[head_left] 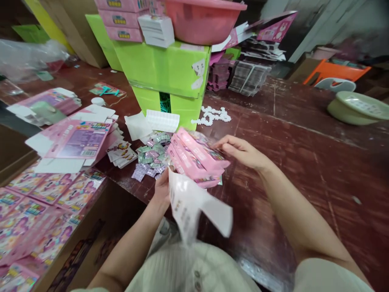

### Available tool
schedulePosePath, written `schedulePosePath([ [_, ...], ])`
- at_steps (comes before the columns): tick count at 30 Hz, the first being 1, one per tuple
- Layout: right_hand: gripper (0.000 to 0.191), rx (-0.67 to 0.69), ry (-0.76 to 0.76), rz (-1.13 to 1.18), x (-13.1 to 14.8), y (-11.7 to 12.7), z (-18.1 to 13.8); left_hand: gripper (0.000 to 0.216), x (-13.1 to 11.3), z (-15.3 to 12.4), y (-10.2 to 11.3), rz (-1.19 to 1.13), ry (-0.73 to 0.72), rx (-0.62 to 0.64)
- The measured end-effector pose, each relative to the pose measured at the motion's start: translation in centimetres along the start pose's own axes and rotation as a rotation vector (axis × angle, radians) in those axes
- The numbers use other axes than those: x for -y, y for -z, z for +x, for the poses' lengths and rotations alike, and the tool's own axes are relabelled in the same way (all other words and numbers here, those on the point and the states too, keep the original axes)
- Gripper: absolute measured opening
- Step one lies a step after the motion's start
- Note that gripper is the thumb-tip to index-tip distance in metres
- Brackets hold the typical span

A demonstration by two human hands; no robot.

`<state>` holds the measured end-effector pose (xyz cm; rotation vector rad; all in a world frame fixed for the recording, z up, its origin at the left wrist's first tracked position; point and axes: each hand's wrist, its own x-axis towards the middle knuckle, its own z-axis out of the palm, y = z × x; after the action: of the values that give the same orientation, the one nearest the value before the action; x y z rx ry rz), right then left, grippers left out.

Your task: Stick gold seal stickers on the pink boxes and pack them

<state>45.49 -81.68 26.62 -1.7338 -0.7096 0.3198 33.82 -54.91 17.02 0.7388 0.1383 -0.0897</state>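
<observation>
Fingers of the left hand [161, 190] clench a stack of pink boxes [197, 160] from below, held above the tabletop [304, 162] edge; right hand [240, 151] fingers pinch its far end; a white flap [194, 207] hangs loose; packing appears mid-step; closing that flap likely follows.

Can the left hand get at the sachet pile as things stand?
Probably not freely. The left hand is gripping the pink box stack from below, so it is occupied. The sachet pile lies just beyond it on the table, with nothing between.
</observation>
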Motion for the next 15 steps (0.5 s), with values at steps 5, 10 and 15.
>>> schedulePosePath([
  [5, 0.076, -0.318, -0.233, 0.271, -3.5, -2.2, -7.5, 0.038, -0.4, -4.5, -4.0, 0.067, 0.067, 0.273],
  [10, 0.102, -0.270, -0.286, 0.441, -7.1, -5.2, -12.3, 0.032, 1.1, -9.1, -6.3, 0.220, 0.190, 0.415],
  [15, 0.096, -0.360, -0.347, 0.631, -9.9, -6.3, -15.6, 0.023, 2.0, -11.3, -6.2, 0.306, 0.251, 0.509],
])
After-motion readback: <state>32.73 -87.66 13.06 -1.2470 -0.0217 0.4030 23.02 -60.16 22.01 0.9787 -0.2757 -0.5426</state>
